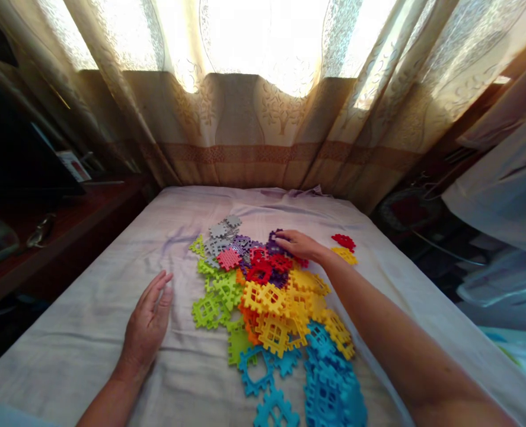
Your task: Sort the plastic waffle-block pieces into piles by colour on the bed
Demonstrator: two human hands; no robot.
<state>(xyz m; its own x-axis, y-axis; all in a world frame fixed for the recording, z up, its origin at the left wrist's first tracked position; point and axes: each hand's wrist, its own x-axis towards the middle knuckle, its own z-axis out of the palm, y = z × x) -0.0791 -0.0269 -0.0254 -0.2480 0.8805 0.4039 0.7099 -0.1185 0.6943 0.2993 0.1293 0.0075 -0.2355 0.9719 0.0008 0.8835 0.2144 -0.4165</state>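
My right hand [300,244] reaches over the far side of a pile of plastic interlocking tiles, its fingers closed on a purple tile [272,242]. Red tiles [259,271] and a pink tile [229,258] lie close by, with grey tiles [219,231] behind them to the left. Yellow tiles [274,332] make up the middle of the heap. Green tiles [209,311] spread along its left side and blue tiles [329,391] along the near edge. My left hand [149,320] rests over the sheet left of the pile, fingers extended and holding nothing.
A pale sheet [178,219] covers the bed-like surface. One red tile [343,241] and a yellow tile [344,255] lie apart at the right. Curtains [245,118] hang behind. A dark wooden cabinet [107,201] stands left; hanging clothes [503,172] are at right.
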